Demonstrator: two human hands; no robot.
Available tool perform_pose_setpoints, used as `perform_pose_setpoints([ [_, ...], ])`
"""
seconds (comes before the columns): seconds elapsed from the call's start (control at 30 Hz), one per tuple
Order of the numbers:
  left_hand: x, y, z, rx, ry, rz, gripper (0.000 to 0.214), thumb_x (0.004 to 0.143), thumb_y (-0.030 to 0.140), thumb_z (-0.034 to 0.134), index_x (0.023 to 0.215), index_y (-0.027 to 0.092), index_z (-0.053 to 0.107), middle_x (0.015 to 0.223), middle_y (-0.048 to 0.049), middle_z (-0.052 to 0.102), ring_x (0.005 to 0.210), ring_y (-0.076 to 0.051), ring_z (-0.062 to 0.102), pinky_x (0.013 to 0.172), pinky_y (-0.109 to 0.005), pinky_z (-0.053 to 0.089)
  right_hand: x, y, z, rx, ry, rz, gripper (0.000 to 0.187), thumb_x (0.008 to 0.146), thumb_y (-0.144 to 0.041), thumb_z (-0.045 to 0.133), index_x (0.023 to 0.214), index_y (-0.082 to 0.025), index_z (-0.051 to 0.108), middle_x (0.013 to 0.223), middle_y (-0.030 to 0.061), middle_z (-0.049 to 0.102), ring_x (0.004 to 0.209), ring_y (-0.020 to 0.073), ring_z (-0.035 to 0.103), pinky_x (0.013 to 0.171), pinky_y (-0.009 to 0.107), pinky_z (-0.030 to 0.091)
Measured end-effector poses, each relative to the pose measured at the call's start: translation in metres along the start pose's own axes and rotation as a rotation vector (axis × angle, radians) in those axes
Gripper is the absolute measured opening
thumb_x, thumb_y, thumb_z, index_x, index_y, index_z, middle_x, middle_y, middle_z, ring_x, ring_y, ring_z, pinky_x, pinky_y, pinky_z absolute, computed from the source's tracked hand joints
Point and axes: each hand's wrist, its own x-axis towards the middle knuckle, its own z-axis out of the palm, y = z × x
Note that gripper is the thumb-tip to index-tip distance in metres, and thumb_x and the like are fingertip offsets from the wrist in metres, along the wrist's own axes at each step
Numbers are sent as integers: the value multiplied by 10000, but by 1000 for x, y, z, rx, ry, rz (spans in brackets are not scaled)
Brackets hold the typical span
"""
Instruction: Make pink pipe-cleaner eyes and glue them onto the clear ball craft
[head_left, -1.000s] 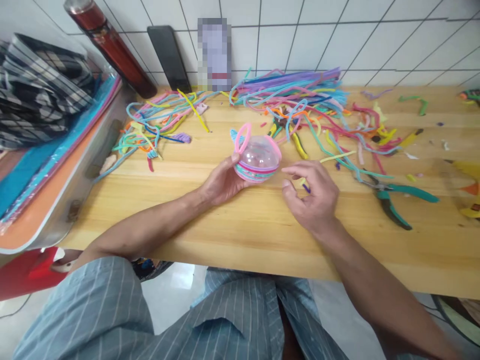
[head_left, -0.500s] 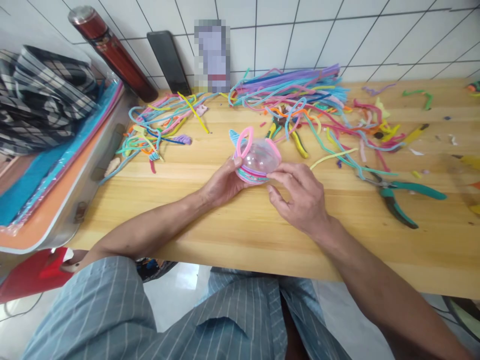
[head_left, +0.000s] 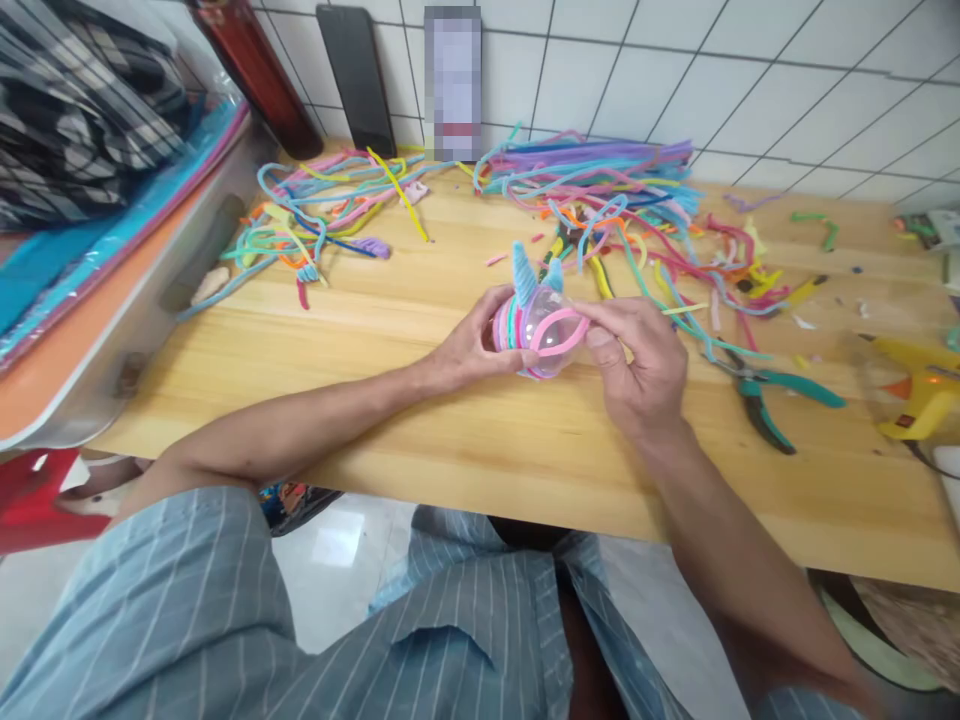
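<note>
My left hand (head_left: 480,342) is closed around the wrapped side of a clear plastic ball (head_left: 541,302). Pink, teal and purple pipe cleaners are wound round that side. Two blue pipe-cleaner cones (head_left: 524,276) stick up from its far side. On the ball's near face sits a pink pipe-cleaner loop (head_left: 564,347), pointed at both ends. My right hand (head_left: 643,360) pinches the right end of this loop between thumb and fingers. The ball is held above the table, and its underside is partly hidden by my left hand.
Loose pipe cleaners (head_left: 592,165) lie along the back, with another tangle (head_left: 300,225) at left. Teal-handled pliers (head_left: 795,380) and a yellow glue gun (head_left: 919,385) are at right. A phone (head_left: 356,80) and red flask (head_left: 262,80) stand behind; a plastic bin (head_left: 150,330) borders the left.
The ball has been turned, so its wound bands now face left and a pink loop faces me. My right hand has moved from the ball's rim to that loop's end. The view has shifted.
</note>
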Motion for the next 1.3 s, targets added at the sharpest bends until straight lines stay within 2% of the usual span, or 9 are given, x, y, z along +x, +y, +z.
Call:
perform_pose_setpoints([
  [0.17,1,-3,-1,-7,10,9,990,812,689,972,1562,265,484,1585,-169,643,1483,-404,644,1276,-624,520,-1,9,1,-27,16,-17,209,1102,-248,720,1216,-314,882,1033,42,864,901,210,794,787,368,632],
  [0.33,2,-3,-1,-78,11,10,979,798,680,983,1540,271,492,1608,-169,632,1503,-407,638,1279,-612,525,-4,12,4,-57,10,2,204,1098,-295,731,1237,-318,878,1061,47,858,865,202,778,782,371,638],
  [0.53,1,6,0,-117,25,-8,977,766,679,1000,1516,279,519,1609,-168,642,1525,-404,630,1293,-607,527,-6,10,7,5,34,19,253,1067,-260,765,1283,-336,871,1082,49,801,925,206,779,802,376,653],
  [0.73,-1,15,-2,-133,-8,-82,943,765,647,1017,1509,295,556,1598,-151,664,1482,-383,668,1270,-604,558,-10,12,9,-16,17,93,240,1053,-261,762,1251,-325,883,1115,71,799,997,240,798,860,437,690],
  [0.93,0,13,-3,-154,-32,-105,1079,661,687,1065,1514,290,538,1589,-159,645,1498,-398,654,1276,-593,549,-13,11,13,32,-9,90,241,1059,-257,765,1266,-306,878,1145,79,796,948,215,786,811,411,695],
  [1.13,-3,19,7,-58,50,-84,983,725,645,1037,1482,269,535,1534,-146,674,1448,-387,679,1268,-607,539,-15,4,19,37,15,54,296,1050,-205,767,1307,-310,870,1154,85,794,1032,233,795,798,388,703],
  [1.3,-3,20,12,-26,126,-110,944,738,708,1000,1433,262,544,1460,-128,694,1426,-377,676,1259,-593,548,-17,4,21,0,-23,87,304,1042,-198,763,1301,-314,872,1160,89,806,1043,246,806,797,400,718],
])
